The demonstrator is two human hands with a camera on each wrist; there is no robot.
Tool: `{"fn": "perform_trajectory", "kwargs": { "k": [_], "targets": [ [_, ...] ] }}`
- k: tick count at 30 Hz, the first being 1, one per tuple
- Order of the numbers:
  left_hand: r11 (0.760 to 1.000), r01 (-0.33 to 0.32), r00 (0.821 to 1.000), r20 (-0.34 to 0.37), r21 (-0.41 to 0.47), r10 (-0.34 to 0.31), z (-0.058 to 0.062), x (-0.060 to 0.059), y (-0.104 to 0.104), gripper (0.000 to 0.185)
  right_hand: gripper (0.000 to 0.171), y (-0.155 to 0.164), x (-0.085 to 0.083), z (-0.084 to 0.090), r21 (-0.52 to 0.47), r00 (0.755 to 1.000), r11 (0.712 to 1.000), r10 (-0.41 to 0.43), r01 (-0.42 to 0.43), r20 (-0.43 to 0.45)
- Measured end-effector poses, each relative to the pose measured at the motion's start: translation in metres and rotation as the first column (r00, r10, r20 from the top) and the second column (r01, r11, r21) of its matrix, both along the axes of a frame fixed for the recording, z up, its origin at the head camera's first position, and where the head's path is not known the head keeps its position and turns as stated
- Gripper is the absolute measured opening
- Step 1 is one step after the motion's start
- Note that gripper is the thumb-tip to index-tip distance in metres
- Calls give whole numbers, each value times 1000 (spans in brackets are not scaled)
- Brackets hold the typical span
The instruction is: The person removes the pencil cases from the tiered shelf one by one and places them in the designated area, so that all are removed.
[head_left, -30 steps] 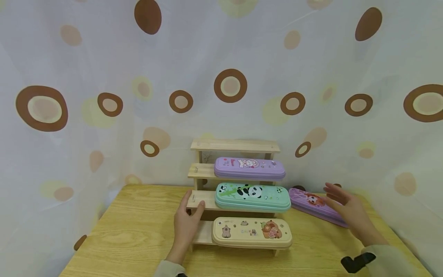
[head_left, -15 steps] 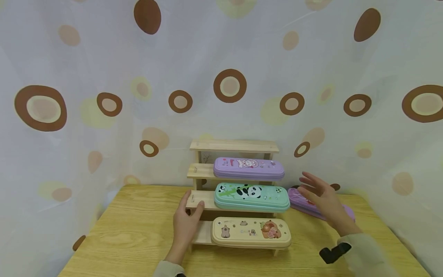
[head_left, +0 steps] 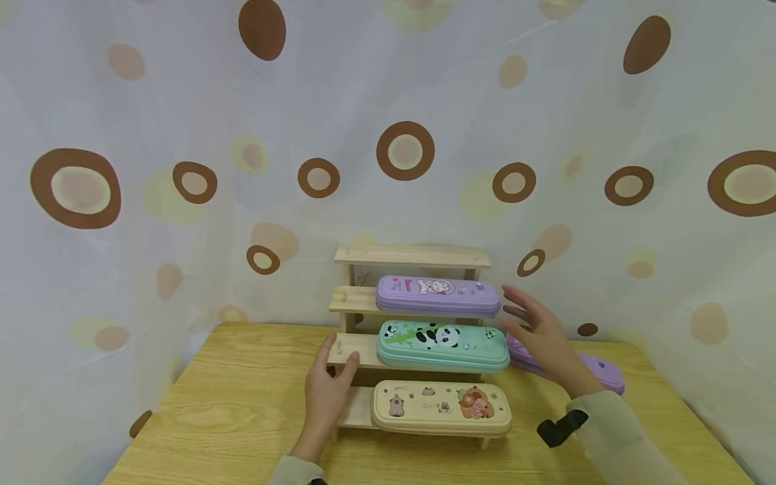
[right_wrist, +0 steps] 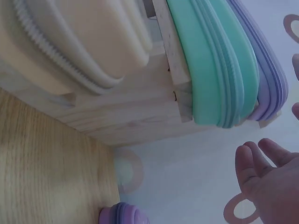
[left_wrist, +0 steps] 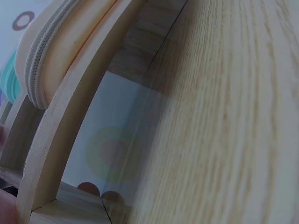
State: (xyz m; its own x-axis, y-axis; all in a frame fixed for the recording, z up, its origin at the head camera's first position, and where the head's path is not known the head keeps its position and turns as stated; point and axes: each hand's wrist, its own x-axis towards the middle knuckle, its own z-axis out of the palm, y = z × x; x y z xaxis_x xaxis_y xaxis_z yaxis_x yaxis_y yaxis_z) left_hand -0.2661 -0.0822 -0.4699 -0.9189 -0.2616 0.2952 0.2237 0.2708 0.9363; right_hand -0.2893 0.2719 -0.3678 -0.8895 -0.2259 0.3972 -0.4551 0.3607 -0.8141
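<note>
A wooden stepped rack [head_left: 364, 300] stands on the table. It carries a purple pencil case [head_left: 436, 295] on an upper step, a green panda case [head_left: 442, 345] below it and a cream case [head_left: 441, 406] on the lowest step. My left hand [head_left: 327, 391] rests against the rack's left end, one finger and the thumb touching the green case's step. My right hand [head_left: 539, 331] hovers open with fingers spread, just right of the purple and green cases' ends and holding nothing. The right wrist view has the green case [right_wrist: 215, 60], the cream case [right_wrist: 70, 42] and my fingertips [right_wrist: 261, 163].
A second purple case [head_left: 585, 370] lies flat on the table [head_left: 230, 411] right of the rack, partly behind my right hand. It also appears as the purple case [right_wrist: 124, 215] in the right wrist view. A spotted curtain [head_left: 388, 135] closes off the back and sides.
My right hand has moved left and slightly up, from over the loose purple case to the rack's right end. The left hand and all the cases stay put.
</note>
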Motion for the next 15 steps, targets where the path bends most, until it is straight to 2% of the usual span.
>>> {"fn": "perform_trajectory", "kwargs": {
  "k": [7, 10, 15],
  "targets": [
    [1000, -3, 1000, 0, -5, 3, 1, 0, 0, 66, 63, -19, 2, 16, 39, 999, 999, -8, 7, 36],
    [1000, -4, 1000, 7, -3, 4, 1, 0, 0, 65, 64, -22, -4, 14, 44, 999, 999, 4, -7, 52],
    [1000, -4, 1000, 10, -5, 4, 1, 1, 0, 65, 67, -18, -22, -1, 75, 998, 997, -7, 2, 68]
  ]
}}
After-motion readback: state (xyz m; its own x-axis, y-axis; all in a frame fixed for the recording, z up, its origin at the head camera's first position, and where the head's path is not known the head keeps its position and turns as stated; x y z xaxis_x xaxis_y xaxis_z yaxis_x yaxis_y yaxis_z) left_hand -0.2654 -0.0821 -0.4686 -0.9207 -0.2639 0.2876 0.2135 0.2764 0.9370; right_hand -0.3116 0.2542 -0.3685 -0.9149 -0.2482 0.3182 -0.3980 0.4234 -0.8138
